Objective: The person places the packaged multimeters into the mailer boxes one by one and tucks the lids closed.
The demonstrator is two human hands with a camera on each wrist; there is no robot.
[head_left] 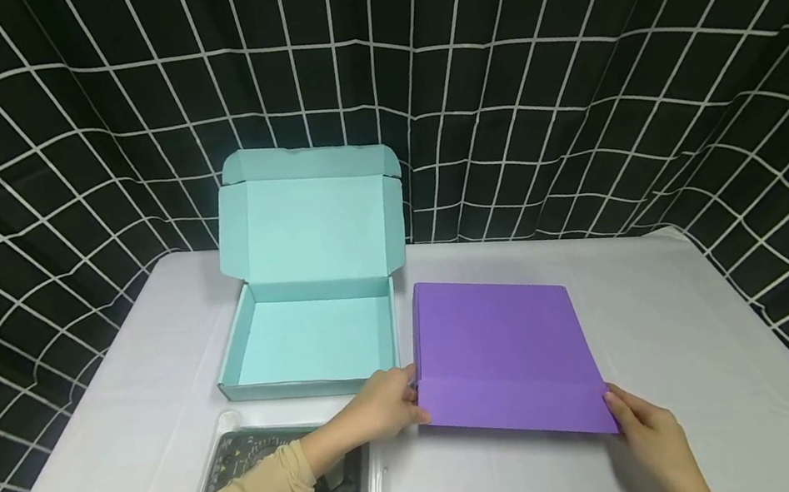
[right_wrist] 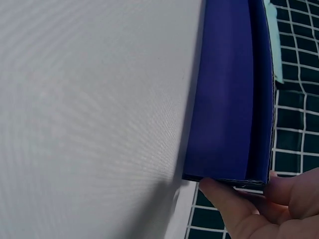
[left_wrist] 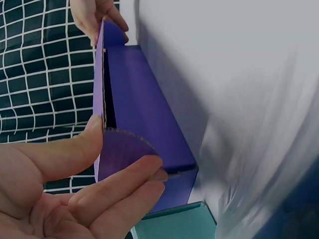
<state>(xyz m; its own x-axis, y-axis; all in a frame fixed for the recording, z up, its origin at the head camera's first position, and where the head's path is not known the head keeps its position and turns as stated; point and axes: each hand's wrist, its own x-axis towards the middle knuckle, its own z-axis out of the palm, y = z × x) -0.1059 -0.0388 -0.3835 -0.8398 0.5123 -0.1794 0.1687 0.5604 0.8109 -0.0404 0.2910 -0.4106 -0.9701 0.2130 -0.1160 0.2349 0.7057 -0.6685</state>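
A purple cardboard box (head_left: 507, 348) lies right of the middle of the table, its lid (head_left: 500, 328) swung down over it. A gap shows between the lid's front edge and the front wall (left_wrist: 144, 104) in the left wrist view. My left hand (head_left: 385, 403) pinches the lid's front left corner, the thumb on the lid's outer face and the fingers against the rounded side flap (left_wrist: 129, 152). At the front right corner, my right hand (head_left: 651, 433) pinches the lid's edge. What the box holds is hidden.
Left of the purple box stands a teal cardboard box (head_left: 317, 341), lid raised and nothing inside. In front of it, partly under my left forearm, lies a dark item with pale markings (head_left: 231, 462) in clear plastic. Black curtain with white grid lines (head_left: 495, 97) surrounds the white table (head_left: 678, 324).
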